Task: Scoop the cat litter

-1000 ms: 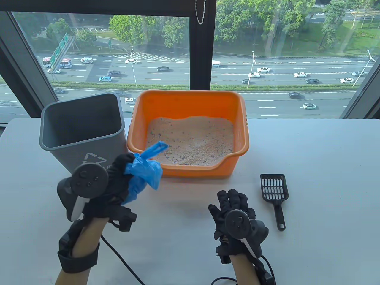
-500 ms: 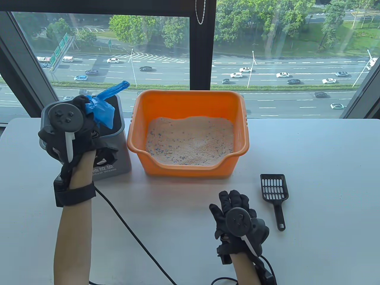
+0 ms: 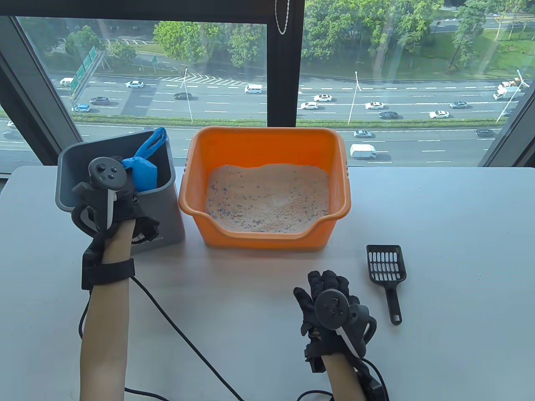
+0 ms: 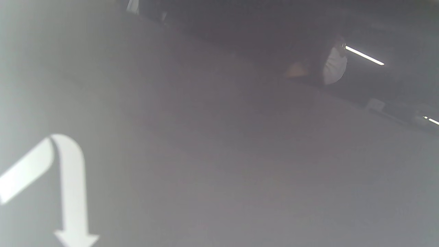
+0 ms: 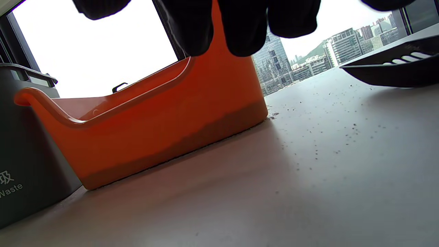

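Observation:
My left hand (image 3: 121, 184) grips a knotted blue plastic bag (image 3: 142, 167) and holds it in the mouth of the grey waste bin (image 3: 75, 196). The left wrist view shows only the bin's grey wall with a white arrow (image 4: 68, 178), close and blurred. The orange litter box (image 3: 267, 138) holds pale cat litter (image 3: 267, 196). The black slotted scoop (image 3: 386, 267) lies flat on the table, handle toward me. My right hand (image 3: 324, 280) rests open and empty on the table, left of the scoop. Its fingers (image 5: 240, 27) hang in front of the orange box (image 5: 154, 130).
The white table (image 3: 439, 209) runs up to a window at the back. Litter grains are scattered on it near the box (image 5: 308, 113). A black cable (image 3: 179, 330) trails from my left wrist across the table's front. The scoop's blade (image 5: 394, 68) shows at the right wrist view's right edge.
My left hand carried the blue bag from in front of the litter box up and left over the bin, then lowered it into the bin's mouth. My right hand barely moved.

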The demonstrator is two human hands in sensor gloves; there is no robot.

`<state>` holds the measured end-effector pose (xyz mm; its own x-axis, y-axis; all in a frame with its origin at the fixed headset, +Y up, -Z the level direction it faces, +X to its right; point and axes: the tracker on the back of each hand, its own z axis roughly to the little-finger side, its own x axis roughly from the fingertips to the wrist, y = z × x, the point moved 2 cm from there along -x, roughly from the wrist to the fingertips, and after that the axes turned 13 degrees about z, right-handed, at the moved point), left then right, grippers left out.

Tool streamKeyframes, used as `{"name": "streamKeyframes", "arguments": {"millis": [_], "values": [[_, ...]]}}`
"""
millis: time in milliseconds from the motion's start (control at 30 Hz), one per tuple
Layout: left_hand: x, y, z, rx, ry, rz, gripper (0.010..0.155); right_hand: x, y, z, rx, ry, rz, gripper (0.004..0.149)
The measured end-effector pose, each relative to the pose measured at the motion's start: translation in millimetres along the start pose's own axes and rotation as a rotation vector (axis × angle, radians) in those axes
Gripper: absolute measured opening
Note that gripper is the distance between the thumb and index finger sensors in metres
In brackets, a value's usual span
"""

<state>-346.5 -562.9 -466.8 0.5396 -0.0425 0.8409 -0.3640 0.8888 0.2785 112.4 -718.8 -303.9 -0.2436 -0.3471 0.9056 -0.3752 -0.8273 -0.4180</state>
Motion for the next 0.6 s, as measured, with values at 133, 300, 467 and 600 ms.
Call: {"name": "streamKeyframes", "arguments": {"millis": [133, 300, 467, 600], "values": [[1, 0, 4, 0.046, -0.028, -0.007, 0.053, 0, 0, 0, 0.0, 0.002, 0.003, 0.066], [5, 1, 4, 0.03, -0.047, -0.015, 0.052, 0, 0, -1, 0.002, -0.005, 0.009, 0.065], [15, 1, 0, 0.012, -0.153, 0.018, 0.057, 2, -1, -5, 0.015, -0.029, 0.017, 0.065], [41, 4, -5, -0.037, -0.249, 0.011, 0.067, 4, 0, -11, 0.05, -0.073, 0.01, 0.064]]}}
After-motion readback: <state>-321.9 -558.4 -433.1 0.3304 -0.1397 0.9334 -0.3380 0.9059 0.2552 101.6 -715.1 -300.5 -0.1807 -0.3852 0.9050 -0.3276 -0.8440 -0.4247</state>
